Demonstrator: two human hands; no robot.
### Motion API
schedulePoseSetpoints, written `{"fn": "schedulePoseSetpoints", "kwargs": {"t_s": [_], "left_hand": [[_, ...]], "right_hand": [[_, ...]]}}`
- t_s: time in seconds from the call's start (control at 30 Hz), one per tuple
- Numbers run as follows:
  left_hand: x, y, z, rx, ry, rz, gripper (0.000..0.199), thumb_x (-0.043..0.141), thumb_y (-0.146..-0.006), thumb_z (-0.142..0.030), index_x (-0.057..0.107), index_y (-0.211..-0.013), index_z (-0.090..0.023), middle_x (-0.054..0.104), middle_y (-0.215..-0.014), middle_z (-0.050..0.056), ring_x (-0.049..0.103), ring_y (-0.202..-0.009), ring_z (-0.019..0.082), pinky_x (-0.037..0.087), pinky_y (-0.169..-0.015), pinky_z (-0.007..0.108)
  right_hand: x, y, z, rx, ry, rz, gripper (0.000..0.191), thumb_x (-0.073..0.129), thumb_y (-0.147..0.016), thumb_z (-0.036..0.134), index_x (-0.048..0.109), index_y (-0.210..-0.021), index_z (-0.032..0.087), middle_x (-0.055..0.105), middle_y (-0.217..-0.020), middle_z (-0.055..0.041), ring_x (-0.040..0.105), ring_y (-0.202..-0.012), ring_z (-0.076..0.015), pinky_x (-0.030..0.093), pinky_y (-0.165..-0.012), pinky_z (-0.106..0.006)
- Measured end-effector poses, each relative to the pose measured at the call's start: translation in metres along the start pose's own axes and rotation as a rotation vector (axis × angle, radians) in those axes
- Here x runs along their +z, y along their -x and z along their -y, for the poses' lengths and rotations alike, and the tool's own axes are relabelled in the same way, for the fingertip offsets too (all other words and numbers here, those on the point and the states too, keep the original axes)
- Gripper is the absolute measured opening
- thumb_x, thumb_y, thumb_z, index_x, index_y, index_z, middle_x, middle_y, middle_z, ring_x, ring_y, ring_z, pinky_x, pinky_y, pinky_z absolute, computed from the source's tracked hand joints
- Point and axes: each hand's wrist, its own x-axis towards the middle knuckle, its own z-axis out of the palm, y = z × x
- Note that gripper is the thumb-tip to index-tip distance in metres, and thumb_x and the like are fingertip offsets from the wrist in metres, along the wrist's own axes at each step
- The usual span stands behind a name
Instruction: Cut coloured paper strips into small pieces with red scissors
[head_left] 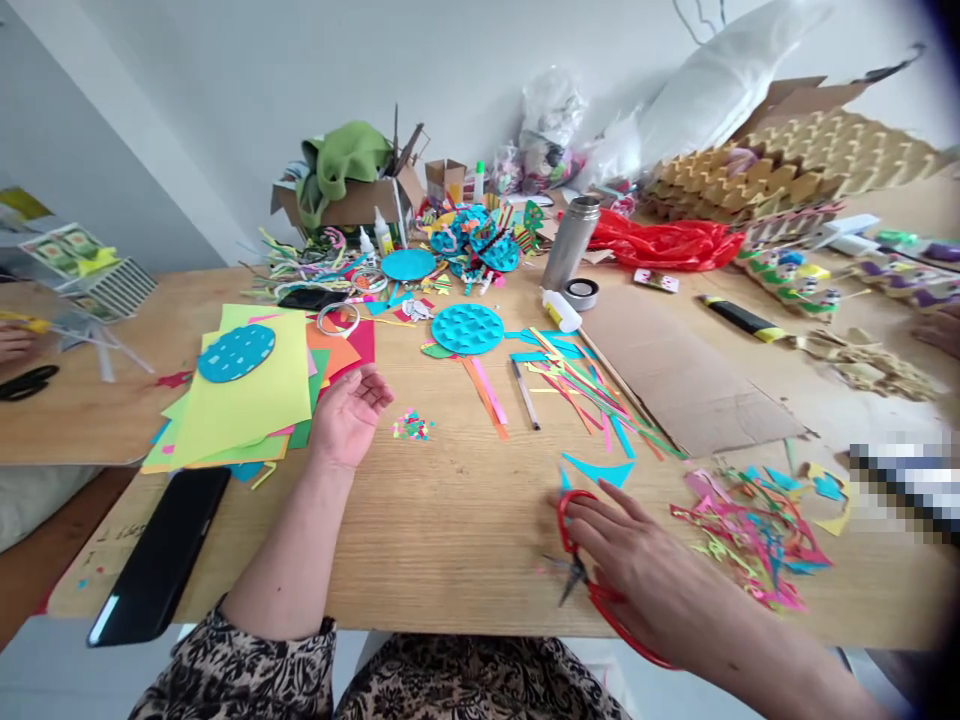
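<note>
Red scissors (575,571), one pair, lie under the spread right hand (636,552), grip unclear; the left hand (349,418), half-curled, is empty.

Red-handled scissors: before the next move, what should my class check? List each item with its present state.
1. Right hand grips the red-handled scissors: cannot tell; it is at them, but the grip is partly hidden.
2. Left hand clear of the scissors: ok; open, off to their left.
3. Confetti gathered: ok; mostly one small heap beside the left hand.
4. Pen out of the right hand's way: ok; it lies farther back.
5. Phone fully on the table: not ok; its near end juts past the edge.
</note>
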Motion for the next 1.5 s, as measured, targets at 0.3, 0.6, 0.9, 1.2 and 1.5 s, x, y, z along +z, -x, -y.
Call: {"fn": "schedulePoseSetpoints", "kwargs": {"t_s": [0.3, 0.6, 0.9, 1.2, 1.5], "left_hand": [[-0.007, -0.003, 0.012, 0.235, -0.542, 0.039, 0.016, 0.063, -0.075, -0.026, 0.068, -0.085, -0.015, 0.07, -0.085, 0.008, 0.065, -0.081, 0.019, 0.051, -0.08, 0.035], [-0.025, -0.01, 0.027, 0.3, -1.373, 0.496, 0.045, 0.038, -0.079, -0.003, 0.063, -0.113, -0.016, 0.06, -0.125, 0.009, 0.05, -0.122, 0.017, 0.038, -0.105, 0.037], [-0.031, 0.021, 0.016, 0.111, -1.123, 0.649, 0.042, 0.04, -0.086, -0.013, 0.056, -0.124, -0.023, 0.053, -0.134, 0.004, 0.042, -0.129, 0.017, 0.031, -0.11, 0.04], [-0.031, 0.025, 0.013, 0.191, -1.175, 0.303, 0.051, 0.035, -0.093, -0.042, 0.042, -0.136, -0.017, 0.04, -0.144, 0.011, 0.033, -0.135, 0.021, 0.027, -0.111, 0.042], [-0.024, 0.033, 0.014, 0.065, -0.99, 0.385, 0.055, 0.028, -0.093, -0.049, 0.037, -0.139, -0.02, 0.06, -0.124, 0.011, 0.05, -0.122, 0.021, 0.039, -0.103, 0.039]], "right_hand": [[0.012, 0.002, -0.043, -0.024, 0.206, -0.174, 0.03, 0.046, -0.074, 0.011, 0.053, -0.101, 0.018, 0.064, -0.112, -0.0141, 0.059, -0.107, -0.0277, 0.04, -0.096, -0.049], [-0.004, 0.003, -0.054, -0.105, 0.31, -0.325, 0.017, 0.044, -0.08, 0.016, 0.05, -0.096, 0.019, 0.066, -0.097, -0.0121, 0.064, -0.09, -0.026, 0.051, -0.07, -0.036], [-0.015, -0.059, -0.011, -0.15, -0.051, -0.365, 0.02, 0.047, -0.084, 0.016, 0.049, -0.104, 0.019, 0.063, -0.109, -0.0127, 0.06, -0.107, -0.0224, 0.052, -0.083, -0.034], [0.029, -0.134, 0.036, -0.19, 0.102, -0.179, 0.035, 0.055, -0.084, 0.035, 0.049, -0.106, 0.009, 0.059, -0.115, -0.0225, 0.052, -0.116, -0.0335, 0.027, -0.105, -0.06], [0.033, -0.151, 0.04, -0.219, 0.09, -0.15, 0.026, 0.049, -0.088, 0.041, 0.048, -0.094, 0.016, 0.063, -0.1, -0.0132, 0.06, -0.1, -0.0265, 0.025, -0.105, -0.059]]}}
